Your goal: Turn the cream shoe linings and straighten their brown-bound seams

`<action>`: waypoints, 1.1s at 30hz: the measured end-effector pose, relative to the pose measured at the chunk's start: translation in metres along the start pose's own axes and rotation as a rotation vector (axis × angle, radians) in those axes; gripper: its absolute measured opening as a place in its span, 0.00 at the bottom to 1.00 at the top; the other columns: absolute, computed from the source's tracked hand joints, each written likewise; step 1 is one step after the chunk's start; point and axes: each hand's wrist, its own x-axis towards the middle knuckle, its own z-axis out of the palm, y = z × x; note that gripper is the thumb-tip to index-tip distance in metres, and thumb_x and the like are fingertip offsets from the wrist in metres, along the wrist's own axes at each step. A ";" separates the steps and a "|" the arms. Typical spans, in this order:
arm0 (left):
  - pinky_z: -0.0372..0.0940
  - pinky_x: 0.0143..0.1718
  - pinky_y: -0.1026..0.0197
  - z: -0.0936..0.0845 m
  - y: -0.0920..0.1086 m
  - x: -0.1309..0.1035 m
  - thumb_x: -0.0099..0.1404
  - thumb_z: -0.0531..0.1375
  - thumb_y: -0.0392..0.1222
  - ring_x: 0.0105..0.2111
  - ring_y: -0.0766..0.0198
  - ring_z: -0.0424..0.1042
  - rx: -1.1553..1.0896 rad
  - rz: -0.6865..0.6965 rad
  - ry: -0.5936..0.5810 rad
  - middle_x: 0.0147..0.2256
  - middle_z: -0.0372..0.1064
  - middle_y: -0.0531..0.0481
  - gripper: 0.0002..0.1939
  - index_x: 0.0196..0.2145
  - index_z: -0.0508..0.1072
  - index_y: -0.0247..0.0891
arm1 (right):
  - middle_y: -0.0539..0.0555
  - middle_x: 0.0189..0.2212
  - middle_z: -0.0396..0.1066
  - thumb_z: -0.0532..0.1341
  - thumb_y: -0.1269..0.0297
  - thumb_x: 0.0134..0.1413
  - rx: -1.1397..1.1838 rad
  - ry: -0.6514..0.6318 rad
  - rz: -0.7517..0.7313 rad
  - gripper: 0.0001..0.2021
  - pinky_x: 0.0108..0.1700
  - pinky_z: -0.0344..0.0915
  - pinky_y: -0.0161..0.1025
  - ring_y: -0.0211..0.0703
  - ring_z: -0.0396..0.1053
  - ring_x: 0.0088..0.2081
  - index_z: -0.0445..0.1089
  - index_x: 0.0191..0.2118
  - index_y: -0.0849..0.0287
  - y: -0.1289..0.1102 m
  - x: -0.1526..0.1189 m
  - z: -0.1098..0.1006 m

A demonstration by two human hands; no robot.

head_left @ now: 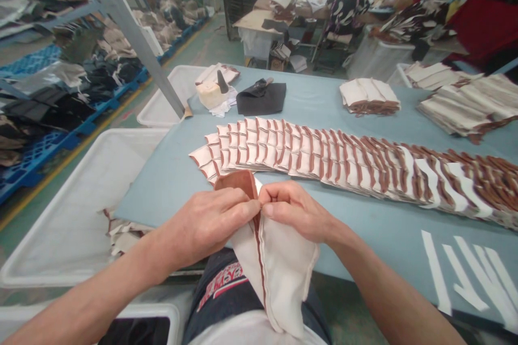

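Note:
Between my hands hangs a sewn cream fabric piece (pixel 285 264) with a brown inner side and a seam running down its middle. My left hand (pixel 220 218) is closed on its upper left part, thumb against the seam. My right hand (pixel 295 210) pinches the same piece just right of the seam, with the fingertips of both hands nearly touching. The lower end drapes down over my lap. Just beyond my hands, a long overlapping row of cream and brown fabric pieces (pixel 299 145) lies across the blue table (pixel 162 172).
White strips (pixel 435 269) lie at the table's right front. Farther back are a black cloth (pixel 263 98), a cream block (pixel 210 95) and fabric stacks (pixel 369 94). A white bin (pixel 81 188) stands left, beside a metal post (pixel 133 32). A person (pixel 348 2) sits at the back.

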 end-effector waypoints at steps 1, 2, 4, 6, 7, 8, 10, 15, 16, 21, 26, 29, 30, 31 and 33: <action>0.65 0.29 0.66 0.000 0.001 0.000 0.76 0.49 0.32 0.29 0.66 0.73 0.018 0.011 -0.008 0.33 0.74 0.51 0.10 0.47 0.68 0.37 | 0.45 0.21 0.55 0.58 0.60 0.46 0.015 0.009 -0.005 0.07 0.25 0.48 0.32 0.34 0.50 0.25 0.61 0.25 0.57 0.002 0.000 0.000; 0.65 0.29 0.64 0.001 0.002 0.001 0.76 0.48 0.31 0.29 0.65 0.73 0.038 0.024 -0.019 0.33 0.74 0.50 0.10 0.47 0.68 0.36 | 0.45 0.21 0.55 0.58 0.61 0.46 0.020 0.020 -0.011 0.07 0.25 0.48 0.32 0.34 0.50 0.25 0.60 0.25 0.57 0.004 0.001 0.001; 0.65 0.28 0.62 0.003 0.004 0.002 0.77 0.47 0.31 0.29 0.63 0.73 0.075 0.036 -0.042 0.33 0.74 0.48 0.11 0.47 0.68 0.35 | 0.45 0.21 0.54 0.57 0.62 0.46 -0.006 0.050 -0.023 0.07 0.25 0.49 0.32 0.34 0.51 0.25 0.60 0.24 0.57 0.007 0.002 0.001; 0.66 0.29 0.62 0.005 0.007 0.003 0.77 0.47 0.31 0.29 0.62 0.73 0.062 0.031 -0.057 0.33 0.74 0.48 0.11 0.47 0.68 0.35 | 0.45 0.21 0.55 0.56 0.63 0.46 -0.075 0.087 -0.050 0.05 0.26 0.50 0.32 0.34 0.51 0.24 0.60 0.24 0.57 0.007 0.001 0.002; 0.66 0.29 0.62 0.005 0.009 0.004 0.77 0.48 0.31 0.30 0.62 0.74 0.026 0.020 -0.055 0.33 0.75 0.48 0.10 0.47 0.68 0.35 | 0.45 0.20 0.55 0.55 0.65 0.46 -0.115 0.104 -0.075 0.05 0.26 0.50 0.32 0.34 0.52 0.24 0.61 0.24 0.57 0.006 0.000 0.002; 0.67 0.30 0.63 0.005 0.011 0.005 0.76 0.49 0.31 0.30 0.63 0.75 -0.022 -0.011 -0.050 0.34 0.75 0.48 0.09 0.47 0.67 0.35 | 0.44 0.20 0.55 0.55 0.66 0.46 -0.156 0.123 -0.108 0.04 0.26 0.50 0.32 0.34 0.52 0.24 0.61 0.24 0.57 0.005 -0.001 0.002; 0.67 0.32 0.64 0.000 0.014 0.008 0.74 0.52 0.31 0.31 0.64 0.75 -0.144 -0.132 -0.037 0.35 0.76 0.50 0.08 0.48 0.67 0.36 | 0.44 0.20 0.55 0.54 0.69 0.45 -0.237 0.150 -0.177 0.03 0.27 0.51 0.32 0.34 0.53 0.24 0.60 0.23 0.57 0.002 -0.004 0.002; 0.64 0.32 0.67 -0.024 0.013 0.020 0.69 0.59 0.36 0.30 0.67 0.73 -0.452 -0.433 -0.194 0.34 0.75 0.54 0.04 0.42 0.72 0.38 | 0.46 0.21 0.66 0.55 0.72 0.46 -0.413 0.184 -0.259 0.04 0.29 0.58 0.32 0.35 0.62 0.25 0.66 0.25 0.58 -0.004 -0.013 0.002; 0.63 0.31 0.67 -0.028 0.010 0.023 0.70 0.59 0.38 0.29 0.68 0.71 -0.503 -0.442 -0.244 0.32 0.73 0.55 0.03 0.41 0.73 0.38 | 0.46 0.21 0.67 0.56 0.72 0.47 -0.442 0.190 -0.272 0.05 0.30 0.59 0.33 0.35 0.63 0.24 0.67 0.26 0.58 -0.005 -0.014 0.002; 0.60 0.29 0.67 -0.031 -0.006 0.031 0.77 0.49 0.40 0.26 0.68 0.65 -0.662 -0.358 -0.319 0.26 0.67 0.55 0.18 0.30 0.70 0.35 | 0.47 0.22 0.69 0.56 0.73 0.49 -0.536 0.188 -0.309 0.05 0.29 0.58 0.33 0.35 0.64 0.23 0.69 0.28 0.59 -0.008 -0.019 0.002; 0.60 0.30 0.66 -0.019 -0.006 0.027 0.78 0.50 0.39 0.27 0.67 0.67 -0.461 -0.187 -0.224 0.27 0.70 0.53 0.16 0.33 0.72 0.36 | 0.46 0.22 0.68 0.57 0.72 0.53 -0.571 0.192 -0.331 0.06 0.29 0.57 0.33 0.34 0.63 0.24 0.68 0.28 0.59 -0.008 -0.019 0.002; 0.61 0.32 0.65 -0.013 -0.004 0.023 0.79 0.49 0.40 0.28 0.66 0.69 -0.351 -0.101 -0.166 0.29 0.72 0.50 0.17 0.35 0.72 0.36 | 0.46 0.22 0.68 0.56 0.73 0.55 -0.613 0.182 -0.368 0.07 0.30 0.57 0.32 0.33 0.63 0.24 0.68 0.28 0.59 -0.008 -0.019 0.000; 0.61 0.32 0.65 -0.012 -0.004 0.022 0.79 0.49 0.40 0.28 0.66 0.70 -0.355 -0.089 -0.161 0.29 0.72 0.50 0.17 0.35 0.73 0.36 | 0.47 0.23 0.69 0.56 0.74 0.56 -0.623 0.175 -0.383 0.08 0.30 0.57 0.33 0.34 0.64 0.24 0.69 0.29 0.58 -0.008 -0.019 0.000; 0.62 0.32 0.65 -0.011 -0.004 0.022 0.79 0.50 0.41 0.29 0.66 0.70 -0.373 -0.093 -0.160 0.29 0.73 0.50 0.16 0.36 0.73 0.35 | 0.48 0.24 0.71 0.56 0.74 0.56 -0.636 0.169 -0.399 0.08 0.31 0.58 0.33 0.34 0.66 0.25 0.69 0.29 0.58 -0.009 -0.020 -0.001; 0.61 0.32 0.66 -0.012 -0.004 0.023 0.78 0.54 0.40 0.28 0.68 0.71 -0.430 -0.122 -0.155 0.30 0.74 0.51 0.13 0.36 0.74 0.35 | 0.49 0.26 0.73 0.56 0.74 0.58 -0.706 0.165 -0.424 0.08 0.32 0.58 0.34 0.36 0.68 0.27 0.70 0.31 0.59 -0.011 -0.022 -0.001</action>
